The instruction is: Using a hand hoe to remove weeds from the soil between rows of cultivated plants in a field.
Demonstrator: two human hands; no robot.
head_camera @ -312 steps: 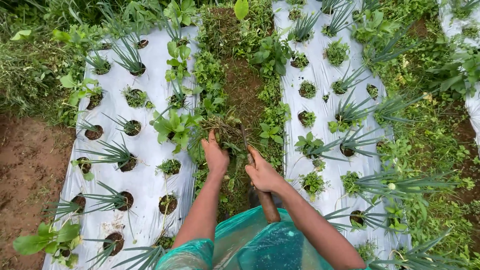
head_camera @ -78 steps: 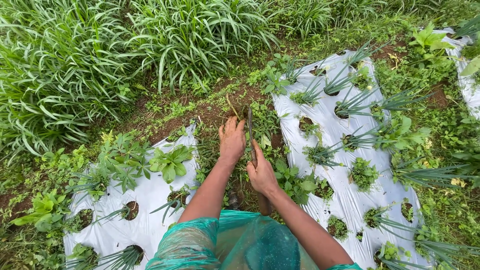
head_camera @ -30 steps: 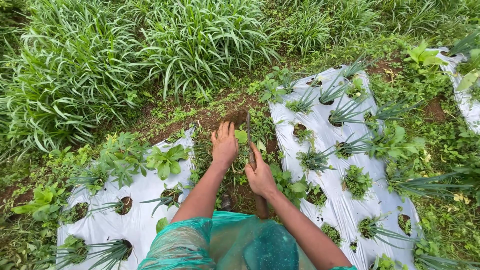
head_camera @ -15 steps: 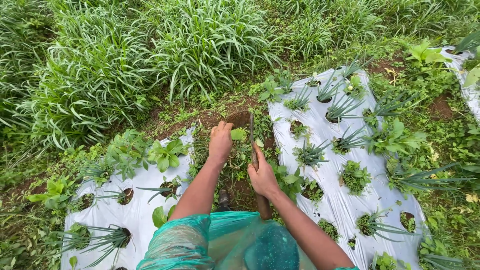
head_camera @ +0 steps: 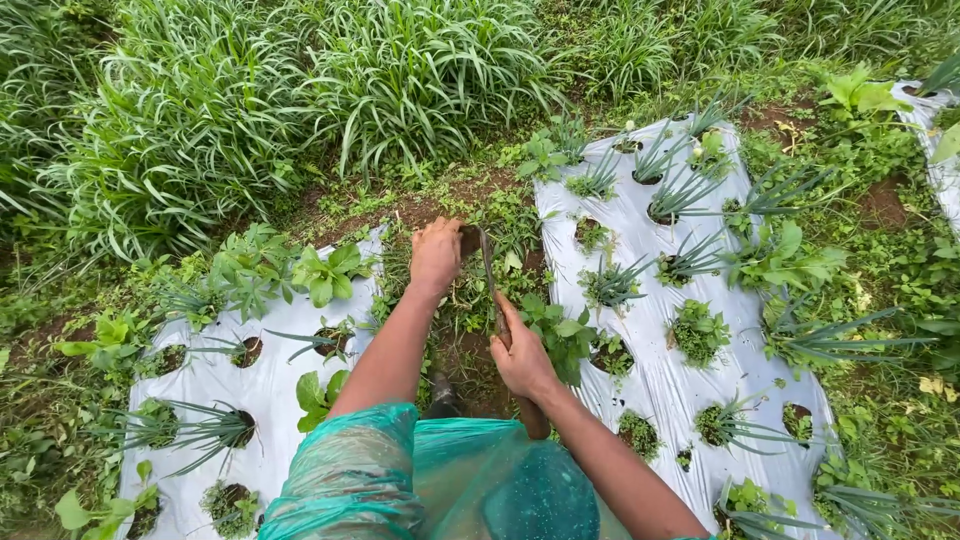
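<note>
My left hand (head_camera: 436,256) is closed on a clump of weeds (head_camera: 470,285) in the soil strip between two beds covered in white plastic sheet. Just behind it, my right hand (head_camera: 522,356) grips the wooden handle of a sickle (head_camera: 490,285), whose thin dark blade runs forward beside the left hand into the weeds. Both forearms reach out from a teal plastic raincoat (head_camera: 440,485) at the bottom of the view.
The left plastic bed (head_camera: 215,385) and the right plastic bed (head_camera: 655,375) have holes with spiky seedlings and weeds. Tall grass (head_camera: 300,90) stands behind the beds. A dark boot (head_camera: 440,395) shows on the bare soil between them.
The view has shifted slightly. My left hand has moved a little forward on the weeds, and my right hand has kept the sickle beside it.
</note>
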